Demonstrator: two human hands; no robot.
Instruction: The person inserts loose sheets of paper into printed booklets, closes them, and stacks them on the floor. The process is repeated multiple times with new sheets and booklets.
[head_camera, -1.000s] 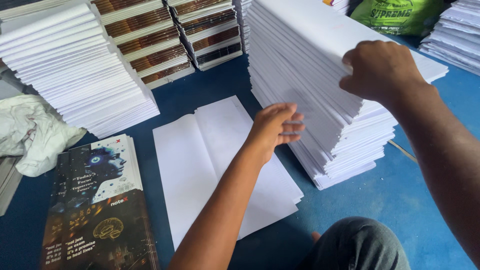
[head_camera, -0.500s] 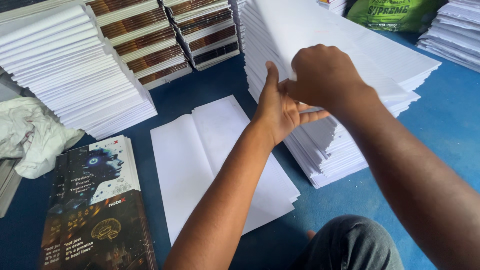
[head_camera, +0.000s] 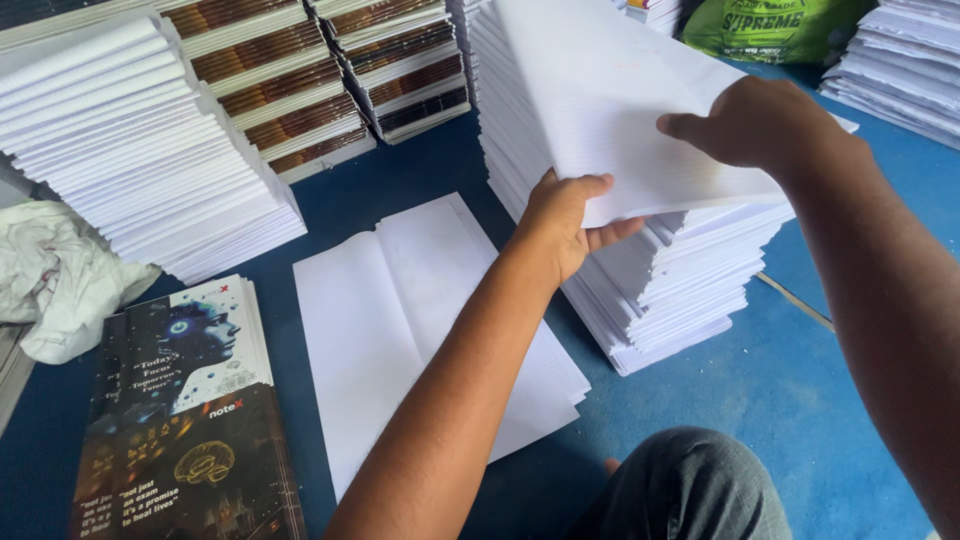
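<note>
Over tall paper stack (head_camera: 660, 290), left hand (head_camera: 565, 225) and right hand (head_camera: 745, 125) both closed on white sheet bundle (head_camera: 620, 110), lifted off top; one open bundle (head_camera: 420, 320) already on blue floor (head_camera: 820, 400), most of stack left

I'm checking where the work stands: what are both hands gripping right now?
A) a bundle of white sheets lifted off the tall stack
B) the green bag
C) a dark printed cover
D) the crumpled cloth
A: the left hand and right hand pinch a bundle of white sheets raised off the tall stack, while the covers, cloth and bag lie untouched.
</note>
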